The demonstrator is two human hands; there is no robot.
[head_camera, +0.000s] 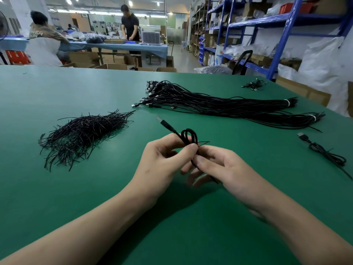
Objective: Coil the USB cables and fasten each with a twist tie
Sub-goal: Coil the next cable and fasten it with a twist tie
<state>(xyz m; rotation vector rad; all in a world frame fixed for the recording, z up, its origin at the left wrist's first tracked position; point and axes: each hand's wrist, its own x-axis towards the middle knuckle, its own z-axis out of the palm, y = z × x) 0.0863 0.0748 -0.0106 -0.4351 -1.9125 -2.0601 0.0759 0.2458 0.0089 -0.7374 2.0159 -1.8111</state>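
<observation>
A coiled black USB cable (188, 135) is held upright over the green table (95, 188), its plug (166, 125) pointing up and left. My left hand (164, 159) pinches the coil at its middle with thumb and forefinger. My right hand (219, 167) grips the same spot from the right, where a thin black twist tie (203, 143) sticks out sideways. The coil's lower loop is hidden behind my fingers.
A heap of black twist ties (82, 134) lies to the left. Two long bundles of uncoiled USB cables (219, 104) lie at the back right. A tied coiled cable (324, 152) lies at the right edge, a small cable clump (254, 85) farther back.
</observation>
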